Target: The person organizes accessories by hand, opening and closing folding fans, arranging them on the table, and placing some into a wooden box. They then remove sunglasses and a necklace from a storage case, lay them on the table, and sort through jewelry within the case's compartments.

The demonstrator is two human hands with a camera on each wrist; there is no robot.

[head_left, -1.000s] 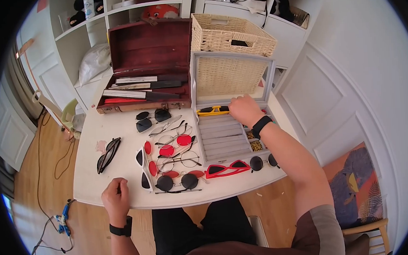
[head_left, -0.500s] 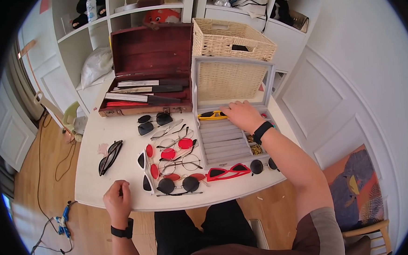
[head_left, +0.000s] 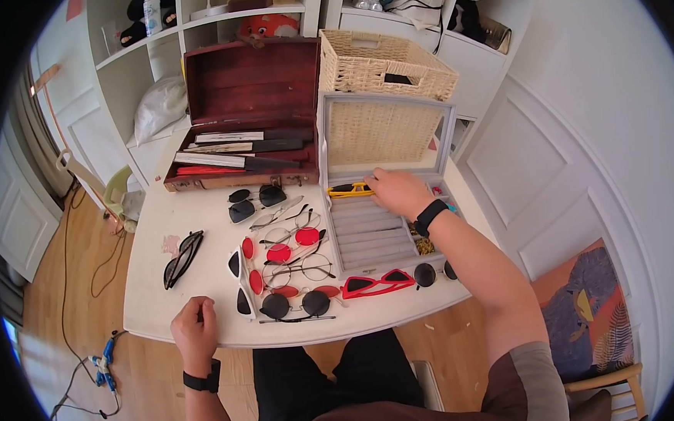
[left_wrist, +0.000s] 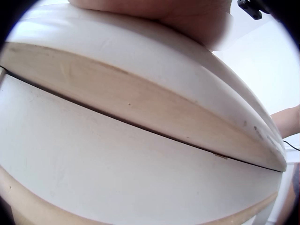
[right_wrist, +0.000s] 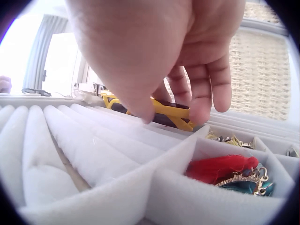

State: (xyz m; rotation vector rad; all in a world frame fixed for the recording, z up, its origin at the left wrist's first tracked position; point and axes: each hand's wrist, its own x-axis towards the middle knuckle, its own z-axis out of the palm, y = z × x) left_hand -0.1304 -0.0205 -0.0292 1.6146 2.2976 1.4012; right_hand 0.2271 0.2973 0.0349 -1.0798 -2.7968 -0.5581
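Note:
Yellow-framed sunglasses point(head_left: 349, 189) lie along the back of the grey padded jewelry box point(head_left: 369, 228), across the ends of its ring rolls. My right hand point(head_left: 404, 195) is over the box, thumb and fingers around the right end of the yellow frame. In the right wrist view, the thumb of that hand point(right_wrist: 154, 51) is on the near side of the yellow sunglasses point(right_wrist: 171, 111), its fingertips at their right end. My left hand point(head_left: 195, 333) rests loosely curled at the table's front edge, holding nothing; part of this hand point(left_wrist: 164, 10) shows in the left wrist view.
Red sunglasses point(head_left: 376, 284), white sunglasses point(head_left: 241, 286), black glasses point(head_left: 183, 260) and several other pairs lie on the table. Behind stand an open dark-red case point(head_left: 252, 81) with fans and a woven basket point(head_left: 382, 61). Small compartments hold a red tassel point(right_wrist: 222, 168).
My right fingers reached out straighter over the yellow sunglasses half a second ago and are now more bent at their right end. The left hand stays at the table edge.

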